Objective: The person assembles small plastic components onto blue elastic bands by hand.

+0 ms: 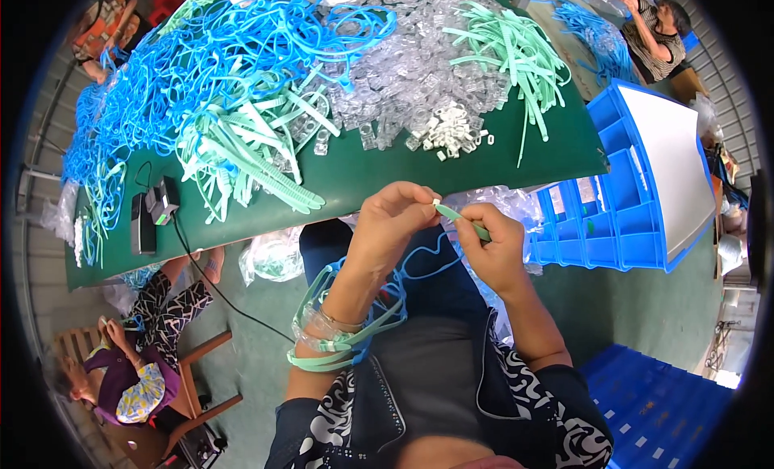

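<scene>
My right hand (493,245) grips a light green plastic strap (459,217) and points its tip to the left. My left hand (393,224) pinches that tip, with a small clear piece apparently between the fingers, though I cannot tell for sure. Several finished green and blue strap loops (339,340) hang around my left forearm. Both hands are held above my lap, just in front of the near edge of the green table (363,179).
The table holds piles of blue straps (193,58), green straps (242,146), more green straps (516,45), clear plastic clips (403,74) and white clips (451,130). A phone and charger (153,211) lie at left. Blue bins (637,187) stand right. One person (129,364) sits lower left, another (653,29) works at the far right.
</scene>
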Tool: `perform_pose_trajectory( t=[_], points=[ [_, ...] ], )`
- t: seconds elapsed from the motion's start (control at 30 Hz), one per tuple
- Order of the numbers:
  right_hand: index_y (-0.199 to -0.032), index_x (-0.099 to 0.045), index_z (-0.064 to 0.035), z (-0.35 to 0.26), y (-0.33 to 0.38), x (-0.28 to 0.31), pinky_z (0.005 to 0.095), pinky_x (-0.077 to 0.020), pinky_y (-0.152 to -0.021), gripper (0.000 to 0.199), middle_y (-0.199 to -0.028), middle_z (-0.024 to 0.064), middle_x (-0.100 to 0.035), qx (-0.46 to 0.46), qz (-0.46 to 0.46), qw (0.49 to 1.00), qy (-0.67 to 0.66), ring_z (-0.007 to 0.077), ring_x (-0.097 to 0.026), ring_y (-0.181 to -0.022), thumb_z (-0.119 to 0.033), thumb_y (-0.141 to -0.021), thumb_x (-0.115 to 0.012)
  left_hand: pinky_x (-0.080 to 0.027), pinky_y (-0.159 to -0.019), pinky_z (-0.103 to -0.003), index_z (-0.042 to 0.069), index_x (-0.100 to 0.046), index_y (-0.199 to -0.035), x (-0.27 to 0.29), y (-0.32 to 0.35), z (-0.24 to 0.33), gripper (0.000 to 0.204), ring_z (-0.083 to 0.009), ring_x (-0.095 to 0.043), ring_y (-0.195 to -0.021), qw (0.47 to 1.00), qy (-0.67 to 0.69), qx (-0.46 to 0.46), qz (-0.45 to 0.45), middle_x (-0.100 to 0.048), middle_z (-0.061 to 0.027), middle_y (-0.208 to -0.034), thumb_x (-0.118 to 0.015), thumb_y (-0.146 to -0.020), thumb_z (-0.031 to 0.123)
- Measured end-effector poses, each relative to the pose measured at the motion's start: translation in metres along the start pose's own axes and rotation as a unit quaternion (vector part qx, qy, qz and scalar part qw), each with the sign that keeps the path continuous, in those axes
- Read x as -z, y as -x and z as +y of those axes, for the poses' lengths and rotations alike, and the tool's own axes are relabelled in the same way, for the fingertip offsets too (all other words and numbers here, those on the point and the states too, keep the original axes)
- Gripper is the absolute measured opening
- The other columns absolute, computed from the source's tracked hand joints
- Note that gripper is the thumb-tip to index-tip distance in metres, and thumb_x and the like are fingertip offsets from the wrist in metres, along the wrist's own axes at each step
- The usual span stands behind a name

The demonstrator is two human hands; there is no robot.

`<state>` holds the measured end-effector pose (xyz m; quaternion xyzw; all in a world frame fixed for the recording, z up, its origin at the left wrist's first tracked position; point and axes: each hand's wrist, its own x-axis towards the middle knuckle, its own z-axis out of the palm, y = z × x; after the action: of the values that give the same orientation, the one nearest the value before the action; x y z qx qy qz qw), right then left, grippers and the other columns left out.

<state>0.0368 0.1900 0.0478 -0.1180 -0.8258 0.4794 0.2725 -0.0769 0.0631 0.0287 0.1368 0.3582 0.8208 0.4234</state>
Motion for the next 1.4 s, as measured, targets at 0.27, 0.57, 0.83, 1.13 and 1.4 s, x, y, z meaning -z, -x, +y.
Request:
perform_pose_trajectory(
  t=[0.27, 0.57, 0.83, 1.13, 1.4],
  points=[
    [-0.078, -0.056, -0.0031, -0.016, 0.007, -0.012, 0.0265, -0.04, -0.043, 0.008, -0.06, 0.0064, -0.057, 0.028, -0.008, 0.999, 0.031, 0.0149, -0.056, -0.047, -0.003, -0.078, -0.064, -0.051, -0.084, -0.031, 0.002, -0.057, -0.089, 0.003, 0.02, 0.003, 0.015, -0.0186, -0.06, -0.089, 0.999, 0.002, -0.041, 0.027, -0.058, -0.0091, -0.092, -0.061, -0.079, -0.008],
    [-0.078, -0.057, -0.0054, -0.024, 0.015, -0.012, 0.0301, -0.0407, -0.043, 0.008, -0.059, 0.0087, -0.056, 0.022, -0.001, 0.999, 0.033, 0.02, -0.056, -0.046, -0.004, -0.077, -0.065, -0.05, -0.079, -0.027, 0.001, -0.057, -0.09, 0.001, 0.03, -0.002, 0.018, -0.0172, -0.059, -0.09, 0.996, -0.009, -0.086, 0.024, -0.059, -0.0095, -0.095, -0.062, -0.076, -0.01],
    [-0.08, -0.058, -0.0042, -0.016, 0.024, -0.013, 0.0284, -0.0411, -0.044, 0.006, -0.059, 0.0068, -0.057, 0.051, 0.002, 0.998, 0.03, 0.0164, -0.056, -0.048, -0.004, -0.078, -0.064, -0.049, -0.082, -0.031, 0.001, -0.054, -0.088, -0.001, 0.037, -0.005, 0.017, -0.0195, -0.059, -0.088, 0.996, -0.004, -0.089, 0.023, -0.056, -0.0101, -0.093, -0.062, -0.077, -0.009],
    [-0.078, -0.059, -0.005, -0.016, 0.028, -0.005, 0.029, -0.0425, -0.047, 0.005, -0.059, 0.0069, -0.057, 0.024, 0.004, 0.999, 0.021, 0.0176, -0.057, -0.05, -0.006, -0.078, -0.064, -0.05, -0.078, -0.028, 0.002, -0.053, -0.09, -0.009, 0.039, -0.014, 0.018, -0.0201, -0.06, -0.089, 0.994, 0.003, -0.099, 0.036, -0.057, -0.0089, -0.092, -0.063, -0.078, -0.006],
    [-0.081, -0.059, -0.0034, -0.016, 0.03, -0.007, 0.0267, -0.0414, -0.047, 0.004, -0.059, 0.0043, -0.057, 0.023, -0.015, 0.999, -0.025, 0.0122, -0.055, -0.05, -0.005, -0.08, -0.062, -0.049, -0.079, -0.029, 0.0, -0.056, -0.091, -0.019, 0.042, -0.014, 0.017, -0.0174, -0.06, -0.085, 0.995, -0.011, -0.096, 0.039, -0.059, -0.0094, -0.092, -0.061, -0.078, -0.009]
  ],
)
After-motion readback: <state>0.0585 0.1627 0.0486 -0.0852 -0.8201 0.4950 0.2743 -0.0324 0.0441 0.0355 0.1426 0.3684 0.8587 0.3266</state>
